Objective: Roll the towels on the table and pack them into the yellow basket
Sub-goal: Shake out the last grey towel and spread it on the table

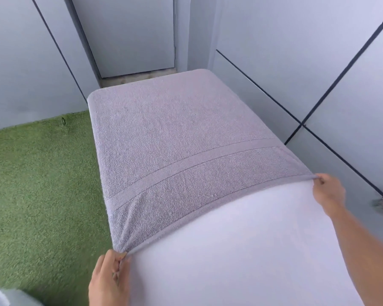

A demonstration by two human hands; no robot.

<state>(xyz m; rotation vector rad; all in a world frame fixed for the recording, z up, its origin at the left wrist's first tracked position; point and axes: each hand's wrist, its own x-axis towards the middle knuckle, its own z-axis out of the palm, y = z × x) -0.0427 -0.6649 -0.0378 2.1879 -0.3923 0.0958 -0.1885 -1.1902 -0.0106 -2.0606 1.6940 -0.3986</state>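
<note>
- Green turf floor (31, 184), left: short, coarse pile; catches lint if cloth drops over the table side.
- Left hand (110, 281), near left: fingers curled, pinching near-left corner of towel; cloth puckered into radiating creases there. Risk: corner slipping from pinch, edge going slack.
- Towel (175, 133), centre: grey terry, looped nap, flat woven band across near end, hemmed edge. Spread flat over far part of table, far end draped off far edge; near hem lifted taut between both hands. Risk: uneven pull from either side skewing hem, giving a cone-shaped roll; far overhang dragging cloth off.
- Table (241, 250): smooth, pale, rounded corners; low friction, cloth likely to slide.
- Right hand (328, 191), right: fingertips closed on near-right corner of hem.
- Wall panels (296, 51), far and right: flat grey, dark seams.
- Yellow basket: not in view.
</note>
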